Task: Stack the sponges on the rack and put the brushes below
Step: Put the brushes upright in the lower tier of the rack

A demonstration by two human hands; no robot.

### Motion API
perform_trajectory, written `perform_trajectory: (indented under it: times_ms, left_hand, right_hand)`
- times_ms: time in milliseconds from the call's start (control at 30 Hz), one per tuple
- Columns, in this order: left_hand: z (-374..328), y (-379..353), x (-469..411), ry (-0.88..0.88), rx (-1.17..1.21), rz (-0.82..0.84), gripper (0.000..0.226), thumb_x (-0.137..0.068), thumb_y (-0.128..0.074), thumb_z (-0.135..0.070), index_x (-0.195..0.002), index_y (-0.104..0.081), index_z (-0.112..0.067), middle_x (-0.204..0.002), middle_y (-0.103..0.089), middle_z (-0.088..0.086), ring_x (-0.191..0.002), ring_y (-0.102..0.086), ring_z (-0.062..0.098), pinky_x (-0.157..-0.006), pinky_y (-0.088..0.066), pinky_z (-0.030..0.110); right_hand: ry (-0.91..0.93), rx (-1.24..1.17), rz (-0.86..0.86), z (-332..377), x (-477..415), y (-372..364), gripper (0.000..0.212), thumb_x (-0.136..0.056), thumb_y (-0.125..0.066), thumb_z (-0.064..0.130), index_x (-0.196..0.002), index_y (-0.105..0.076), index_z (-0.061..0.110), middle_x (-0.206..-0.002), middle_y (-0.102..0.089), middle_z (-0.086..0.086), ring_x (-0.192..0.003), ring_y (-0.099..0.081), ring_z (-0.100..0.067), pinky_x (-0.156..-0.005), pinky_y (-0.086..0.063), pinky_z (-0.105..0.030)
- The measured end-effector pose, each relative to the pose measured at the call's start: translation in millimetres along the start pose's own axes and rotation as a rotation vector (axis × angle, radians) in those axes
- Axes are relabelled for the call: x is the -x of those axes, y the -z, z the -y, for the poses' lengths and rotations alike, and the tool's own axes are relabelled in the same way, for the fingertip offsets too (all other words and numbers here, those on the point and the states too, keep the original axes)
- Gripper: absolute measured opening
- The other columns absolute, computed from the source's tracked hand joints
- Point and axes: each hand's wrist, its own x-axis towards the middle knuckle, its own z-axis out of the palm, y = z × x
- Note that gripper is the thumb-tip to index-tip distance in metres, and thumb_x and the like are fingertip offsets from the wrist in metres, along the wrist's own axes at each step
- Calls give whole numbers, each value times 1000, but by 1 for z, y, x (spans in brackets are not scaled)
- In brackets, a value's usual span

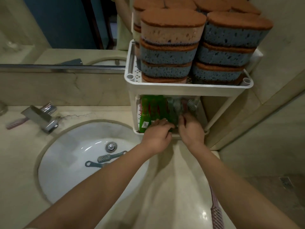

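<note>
Your forearms reach into the lower shelf of the white plastic rack (181,87), where left hand (156,134) & right hand (189,129) both curl fingers into grey bristle brushes (177,104); can't tell if either pinches one. Brown-topped blue sponges (168,53) sit stacked up top, so you're on the brush step; nxt, prob free a hand w/o dragging the pile, fetch the two grey-blue brushes (107,157) from the white sink (66,162).
</note>
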Motion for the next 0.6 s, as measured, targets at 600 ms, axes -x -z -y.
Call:
perform_trajectory:
  times_ms: [600]
  left_hand:
    - [123, 41, 173, 498, 185, -241, 20, -95, -49, -20, -102, -65, -28, -101, -63, -15, -90, -57, 5, -70, -42, 15]
  right_hand:
    - [197, -64, 494, 112, 116, -112, 11, -94, -47, 34, -87, -55, 31, -65, -58, 8, -61, -54, -12, -53, -39, -29]
